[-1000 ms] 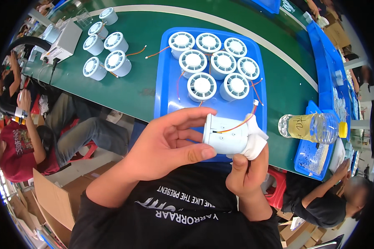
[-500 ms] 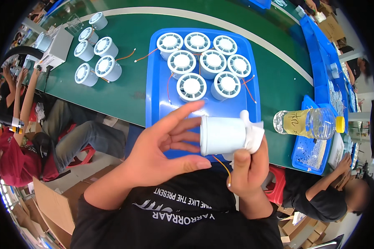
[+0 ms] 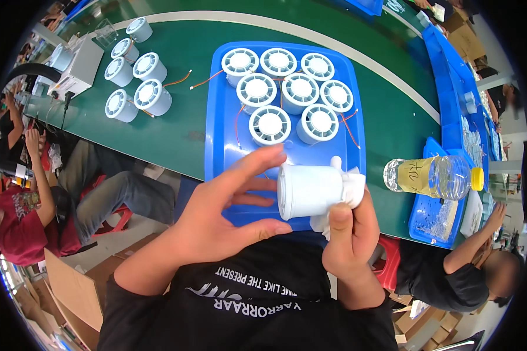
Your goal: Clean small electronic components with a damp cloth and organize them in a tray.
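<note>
A pale blue-white cylindrical fan unit [image 3: 311, 191] lies sideways in the air above the near edge of the tray. My right hand [image 3: 351, 240] is closed round its right end, with a crumpled white cloth [image 3: 352, 187] between fingers and housing. My left hand [image 3: 216, 210] is spread open at the unit's left end, thumb below and index finger above; whether a fingertip touches it I cannot tell. Beyond, a blue tray [image 3: 216, 140] carries several similar fan units [image 3: 270, 124] standing with their round grilles up, thin red and orange wires trailing from some.
More fan units [image 3: 150, 93] stand on the green table [image 3: 181, 126] to the left, near a white box-shaped device [image 3: 82, 67]. At right lies a clear bottle [image 3: 451, 175] with a yellow cap, over a small blue tray [image 3: 424, 225]. Co-workers sit on both sides.
The fan unit has shifted slightly left and turned a little, showing more of its left rim. Its orange wire is now out of sight. My left hand remains spread beside it.
</note>
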`<state>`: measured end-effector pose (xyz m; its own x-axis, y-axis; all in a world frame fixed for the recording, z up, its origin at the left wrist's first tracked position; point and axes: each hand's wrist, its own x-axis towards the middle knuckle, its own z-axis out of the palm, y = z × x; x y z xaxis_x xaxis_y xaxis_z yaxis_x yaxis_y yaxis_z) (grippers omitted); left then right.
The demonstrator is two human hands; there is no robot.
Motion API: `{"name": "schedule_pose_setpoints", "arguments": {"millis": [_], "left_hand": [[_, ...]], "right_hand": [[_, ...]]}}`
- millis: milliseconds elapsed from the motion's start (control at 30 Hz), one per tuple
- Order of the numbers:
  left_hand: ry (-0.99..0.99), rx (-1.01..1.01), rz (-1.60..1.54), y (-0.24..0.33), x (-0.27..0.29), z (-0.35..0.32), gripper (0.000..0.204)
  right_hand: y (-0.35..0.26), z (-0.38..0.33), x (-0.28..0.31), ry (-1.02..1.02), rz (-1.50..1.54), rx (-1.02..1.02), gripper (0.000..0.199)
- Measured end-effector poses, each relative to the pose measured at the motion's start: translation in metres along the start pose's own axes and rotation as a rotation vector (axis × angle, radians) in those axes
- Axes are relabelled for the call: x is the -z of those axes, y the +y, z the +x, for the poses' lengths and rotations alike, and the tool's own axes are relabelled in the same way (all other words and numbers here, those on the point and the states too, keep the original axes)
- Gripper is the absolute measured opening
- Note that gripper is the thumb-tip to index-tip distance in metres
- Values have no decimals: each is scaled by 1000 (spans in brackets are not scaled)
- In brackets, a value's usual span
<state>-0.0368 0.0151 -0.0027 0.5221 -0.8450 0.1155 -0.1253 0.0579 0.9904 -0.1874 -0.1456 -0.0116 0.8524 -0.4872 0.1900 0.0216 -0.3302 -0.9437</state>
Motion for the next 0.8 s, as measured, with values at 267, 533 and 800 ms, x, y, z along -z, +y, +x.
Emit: {"name": "schedule_pose_setpoints", "arguments": {"millis": [267,533,800], "left_hand": [[-100,29,65,2,7,2,73],[-75,121,-101,10,4,7,74],[-153,494,-586,8,14,16,71]], "right_hand": [[2,2,-7,72,-7,44,44],[7,-5,0,37,-155,126,51],[17,-9,2,32,-374,361,61]]}}
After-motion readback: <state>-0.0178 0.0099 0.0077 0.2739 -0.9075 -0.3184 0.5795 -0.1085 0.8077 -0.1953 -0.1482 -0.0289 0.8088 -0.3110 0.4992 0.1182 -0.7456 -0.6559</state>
